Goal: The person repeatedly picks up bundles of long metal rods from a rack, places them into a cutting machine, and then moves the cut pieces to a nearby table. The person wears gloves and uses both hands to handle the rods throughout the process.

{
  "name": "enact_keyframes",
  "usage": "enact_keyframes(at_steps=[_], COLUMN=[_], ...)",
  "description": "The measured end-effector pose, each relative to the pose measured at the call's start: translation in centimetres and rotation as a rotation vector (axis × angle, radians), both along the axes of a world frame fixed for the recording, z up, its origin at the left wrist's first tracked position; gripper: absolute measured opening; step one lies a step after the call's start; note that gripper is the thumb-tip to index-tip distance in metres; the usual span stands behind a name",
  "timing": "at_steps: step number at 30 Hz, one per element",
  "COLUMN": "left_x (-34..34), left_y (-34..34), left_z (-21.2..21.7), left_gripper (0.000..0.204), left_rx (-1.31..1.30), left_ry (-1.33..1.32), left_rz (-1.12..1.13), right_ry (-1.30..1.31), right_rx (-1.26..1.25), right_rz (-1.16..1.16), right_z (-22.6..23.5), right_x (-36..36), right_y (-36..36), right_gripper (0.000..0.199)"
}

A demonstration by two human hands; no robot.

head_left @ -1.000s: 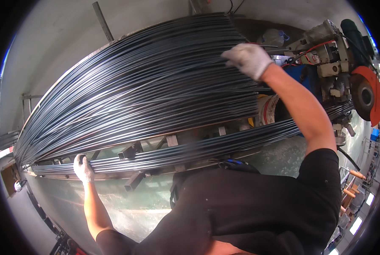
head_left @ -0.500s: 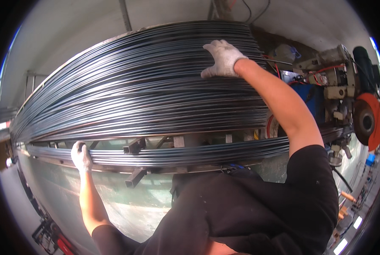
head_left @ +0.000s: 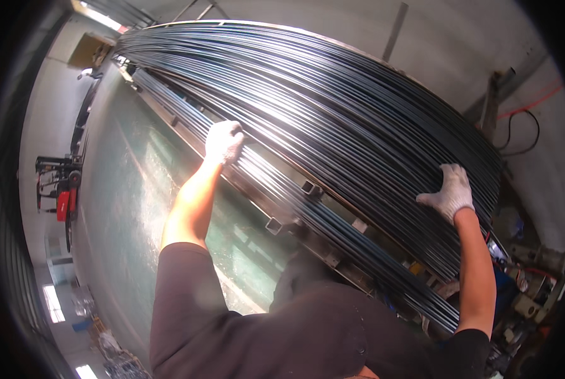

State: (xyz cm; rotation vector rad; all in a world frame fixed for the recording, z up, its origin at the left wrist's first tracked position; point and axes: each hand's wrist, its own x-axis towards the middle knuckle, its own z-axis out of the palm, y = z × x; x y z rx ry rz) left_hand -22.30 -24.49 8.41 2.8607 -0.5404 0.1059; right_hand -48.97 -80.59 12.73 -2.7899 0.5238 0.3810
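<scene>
Your left hand (head_left: 224, 141) is closed on the near lower strands; your right hand (head_left: 450, 191) lies open, palm down, on the steel rod bundle (head_left: 333, 120), which runs from upper left to lower right across the rack (head_left: 276, 222). Judged heavy, springy, slick: grip few strands, not the mass. Since earlier, the view has swung and the right hand has slid rightward.

Long metal rack (head_left: 308, 218) of square tubes runs diagonally above green floor (head_left: 137, 208). Big bundle of dark steel rods (head_left: 333, 120) lies directly on it; thinner rod strand (head_left: 276, 183) along near edge.
</scene>
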Motion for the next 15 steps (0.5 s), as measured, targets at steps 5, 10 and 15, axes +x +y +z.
enact_keyframes(at_steps=[5,10,15], left_x=[0.3,0.2,0.8], left_y=[1.3,1.3,2.0], left_z=[-0.9,-1.2,-2.1], left_gripper=[0.028,0.027,0.028], left_rx=[0.085,0.106,0.126], left_ry=[-0.101,-0.083,-0.06], left_rz=[-0.111,-0.082,-0.031], right_ry=[0.017,-0.007,0.12], right_rx=[0.04,0.098,0.059], right_rz=[-0.005,-0.005,0.006], right_z=[0.8,0.2,1.4], right_x=[0.3,-1.1,-0.4], right_y=[0.3,1.3,2.1], right_gripper=[0.099,0.082,0.069])
